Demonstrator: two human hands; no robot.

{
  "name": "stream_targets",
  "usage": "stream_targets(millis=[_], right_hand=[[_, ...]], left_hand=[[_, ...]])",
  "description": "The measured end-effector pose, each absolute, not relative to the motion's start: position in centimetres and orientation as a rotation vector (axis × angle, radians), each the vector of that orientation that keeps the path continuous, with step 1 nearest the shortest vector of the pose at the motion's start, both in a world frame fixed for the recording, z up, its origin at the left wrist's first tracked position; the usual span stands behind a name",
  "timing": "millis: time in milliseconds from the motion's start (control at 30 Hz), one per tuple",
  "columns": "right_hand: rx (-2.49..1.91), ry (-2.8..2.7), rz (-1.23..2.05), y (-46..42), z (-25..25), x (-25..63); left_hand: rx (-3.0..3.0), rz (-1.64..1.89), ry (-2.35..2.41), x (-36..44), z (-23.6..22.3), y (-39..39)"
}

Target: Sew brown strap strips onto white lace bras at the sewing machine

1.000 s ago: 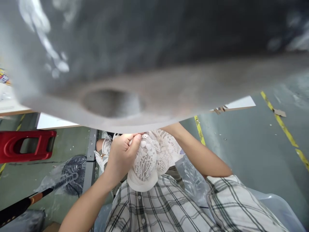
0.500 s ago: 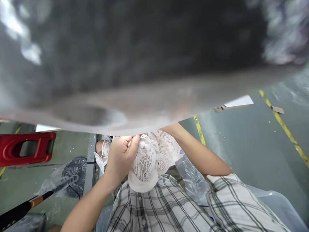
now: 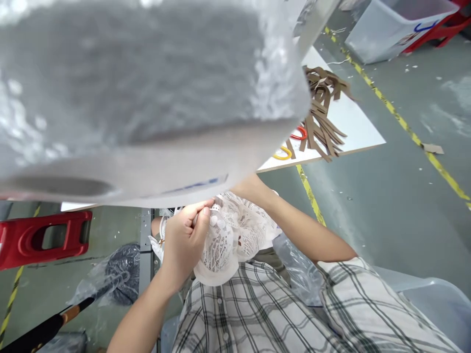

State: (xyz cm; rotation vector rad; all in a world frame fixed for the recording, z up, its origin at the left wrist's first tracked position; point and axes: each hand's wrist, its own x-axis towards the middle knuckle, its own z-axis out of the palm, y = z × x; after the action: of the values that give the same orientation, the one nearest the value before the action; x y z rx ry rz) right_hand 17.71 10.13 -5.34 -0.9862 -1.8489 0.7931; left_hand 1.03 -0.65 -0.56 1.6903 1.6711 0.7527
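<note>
A gathered piece of white lace fabric (image 3: 221, 245) hangs over my lap, with scalloped patterns and a plain pale border. My left hand (image 3: 187, 238) pinches its upper edge between thumb and bent fingers. From the right, my right hand (image 3: 248, 189) reaches to the far side of the lace; its fingers are hidden behind a large blurred grey-and-white object (image 3: 154, 98) close to the camera. That object covers the upper left of the view, and I cannot make out its kind.
Brown strips (image 3: 324, 117) lie on a white tabletop (image 3: 362, 130), beside red and yellow curved handles. A red stool (image 3: 79, 233) and a plastic-wrapped dark bundle (image 3: 123, 274) are at left. A clear bin (image 3: 390, 34) stands far right, past yellow floor tape (image 3: 397, 108).
The blurred object has shifted left across the view, uncovering the tabletop with brown strips and the bin. My left hand stays pinched on the lace; my right wrist has moved slightly left.
</note>
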Motion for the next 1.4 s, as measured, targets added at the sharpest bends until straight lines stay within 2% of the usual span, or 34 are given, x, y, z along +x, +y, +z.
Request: stream_targets(millis=[600, 1167, 1400], right_hand=[[-0.968, -1.773, 0.867, 10.3, -5.9, 17.3], [-0.966, -1.773, 0.811, 10.4, -6.6, 16.7], [-1.039, -1.719, 0.863, 9.5, -5.2, 16.7]], left_hand=[[2.15, 0.907, 1.723, -0.7, -2.7, -1.1], [2.07, 0.952, 1.771, -1.7, -3.2, -1.1], [2.08, 0.983, 1.708, -1.9, -3.7, -0.8]])
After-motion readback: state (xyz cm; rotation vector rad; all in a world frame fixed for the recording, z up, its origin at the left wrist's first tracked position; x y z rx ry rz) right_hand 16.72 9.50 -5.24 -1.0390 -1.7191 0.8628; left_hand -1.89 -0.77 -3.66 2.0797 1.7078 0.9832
